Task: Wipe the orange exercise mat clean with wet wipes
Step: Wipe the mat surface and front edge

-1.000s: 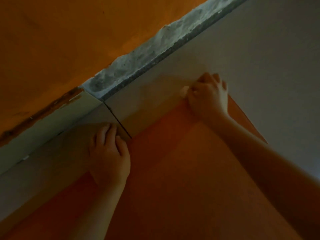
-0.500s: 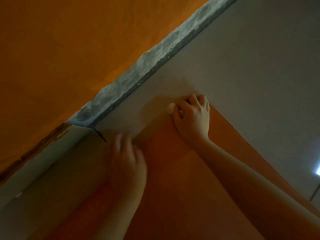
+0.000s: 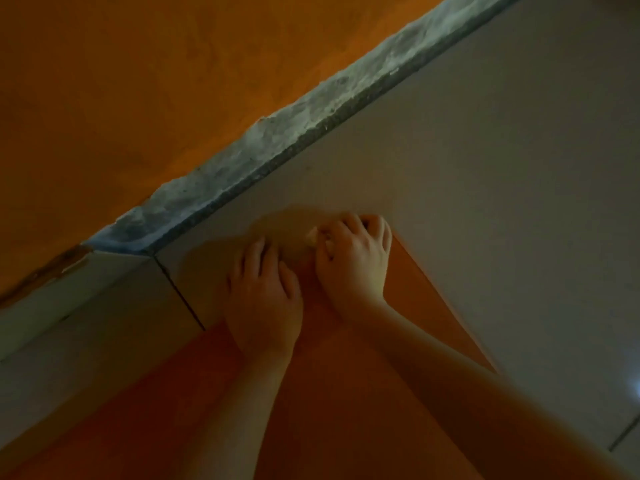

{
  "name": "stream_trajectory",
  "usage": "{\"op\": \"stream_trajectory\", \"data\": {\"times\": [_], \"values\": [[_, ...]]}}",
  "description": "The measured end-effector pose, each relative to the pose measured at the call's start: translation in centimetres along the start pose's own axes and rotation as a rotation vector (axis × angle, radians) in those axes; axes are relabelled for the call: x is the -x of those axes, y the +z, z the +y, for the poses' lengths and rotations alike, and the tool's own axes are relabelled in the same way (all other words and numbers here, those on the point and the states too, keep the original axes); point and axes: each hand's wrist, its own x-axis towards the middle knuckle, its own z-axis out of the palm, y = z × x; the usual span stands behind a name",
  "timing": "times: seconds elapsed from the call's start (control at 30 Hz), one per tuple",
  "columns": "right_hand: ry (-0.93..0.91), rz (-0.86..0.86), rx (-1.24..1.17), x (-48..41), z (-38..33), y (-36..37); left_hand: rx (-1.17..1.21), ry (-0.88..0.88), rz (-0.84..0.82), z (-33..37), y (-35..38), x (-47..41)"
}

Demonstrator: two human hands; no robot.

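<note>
Just one view here: a wide-angle cam on the person's head, pointing forward and steeply down at the floor. It's close in. Both forearms run up from the bottom edge, and the left hand [image 3: 263, 299] and right hand [image 3: 353, 261], which is bunched round a wet wipe [image 3: 312, 236], sit right around frame centre. The shot's rolled, so the grey skirting strip [image 3: 277, 161] cuts diagonally from mid left to top right. Orange wall [image 3: 138, 81] fills the upper left, floor tiles [image 3: 485, 202] the right, and the orange mat [image 3: 346, 410] the bottom middle.

Left hand [image 3: 263, 292] lies just beside right hand [image 3: 353, 258] on the mat [image 3: 346, 393].
</note>
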Motion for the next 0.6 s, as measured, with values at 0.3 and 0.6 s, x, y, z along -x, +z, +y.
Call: {"op": "stream_trajectory", "data": {"times": [0.3, 0.6], "values": [[0.082, -0.252, -0.147, -4.8, 3.9, -3.0, 0.012, -0.018, 0.036, 0.1, 0.2, 0.1], [0.198, -0.141, -0.191, -3.7, 8.4, -3.6, 0.022, 0.013, 0.061, 0.0, 0.4, 0.1]]}}
